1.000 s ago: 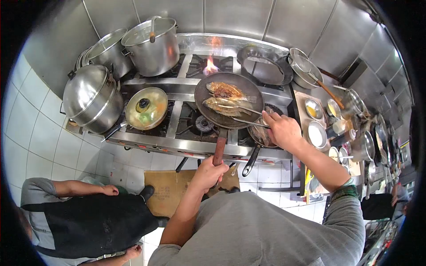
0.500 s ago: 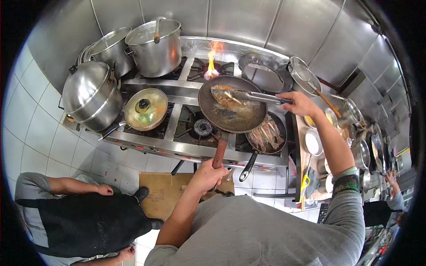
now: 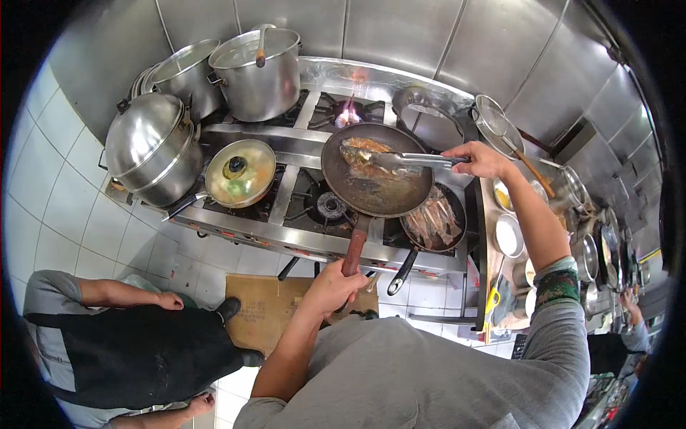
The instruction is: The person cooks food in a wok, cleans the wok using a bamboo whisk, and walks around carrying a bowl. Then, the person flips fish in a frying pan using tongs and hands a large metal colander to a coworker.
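My left hand [image 3: 333, 289] is wrapped round the reddish-brown handle of a large frying pan [image 3: 343, 196], which is raised over the stove's front burners. Inside the pan lies a browned fish [image 3: 366, 151], with dark residue on the surface below it. My right hand [image 3: 481, 159] grips metal tongs [image 3: 429, 160] from the right side; their tips are at the fish, though whether they pinch it I cannot tell. Partly under the large pan's right edge, a smaller black pan [image 3: 402, 273] holds several browned fish [image 3: 432, 220].
A lidded pan [image 3: 238, 174] sits on the left front burner. Large steel pots [image 3: 257, 86] and a domed steamer [image 3: 153, 150] stand further left. A flame [image 3: 348, 114] burns at the back. A co-worker [image 3: 143, 350] is at my left; bowls [image 3: 509, 236] are on the right counter.
The tongs' tips have moved slightly down over the fish. The flame at the back has become much lower. My left hand keeps its hold on the pan handle.
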A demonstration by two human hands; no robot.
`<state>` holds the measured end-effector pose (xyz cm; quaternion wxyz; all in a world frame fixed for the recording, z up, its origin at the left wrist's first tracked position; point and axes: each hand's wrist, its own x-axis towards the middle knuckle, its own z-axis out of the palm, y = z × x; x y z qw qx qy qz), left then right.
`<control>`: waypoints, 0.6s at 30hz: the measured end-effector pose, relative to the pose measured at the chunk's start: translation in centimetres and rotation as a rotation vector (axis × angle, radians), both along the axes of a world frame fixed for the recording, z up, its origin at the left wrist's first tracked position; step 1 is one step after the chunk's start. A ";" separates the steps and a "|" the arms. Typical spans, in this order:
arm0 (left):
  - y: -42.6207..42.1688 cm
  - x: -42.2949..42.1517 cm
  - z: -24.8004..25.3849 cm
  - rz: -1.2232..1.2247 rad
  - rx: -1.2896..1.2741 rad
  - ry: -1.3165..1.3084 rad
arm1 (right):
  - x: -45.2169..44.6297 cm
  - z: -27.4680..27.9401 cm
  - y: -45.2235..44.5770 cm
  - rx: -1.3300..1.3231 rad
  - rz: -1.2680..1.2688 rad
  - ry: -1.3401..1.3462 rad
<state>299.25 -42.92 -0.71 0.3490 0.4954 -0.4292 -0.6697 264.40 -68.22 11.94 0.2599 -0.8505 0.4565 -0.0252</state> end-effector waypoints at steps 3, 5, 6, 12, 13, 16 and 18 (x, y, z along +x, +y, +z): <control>-0.1 0.2 0.3 -0.009 -0.003 -0.027 | -0.5 -0.2 -0.6 0.197 -0.128 -0.072; -0.1 0.3 0.6 -0.010 -0.004 -0.018 | -1.8 -1.1 -1.9 0.265 -0.108 -0.142; -0.2 0.3 0.9 -0.013 -0.003 -0.008 | -1.9 -0.9 -1.9 0.309 -0.141 -0.153; -0.4 0.5 0.8 -0.011 0.010 0.052 | -2.2 1.4 -1.2 0.427 -0.206 -0.205; -0.4 0.5 0.8 -0.012 0.010 0.063 | -2.3 1.6 -1.1 0.415 -0.204 -0.204; -0.5 0.4 0.6 0.000 0.012 0.059 | -2.6 1.1 -1.2 0.334 -0.163 -0.211; -0.6 0.4 0.5 0.005 0.018 0.058 | -2.3 1.2 -0.5 0.198 -0.116 -0.175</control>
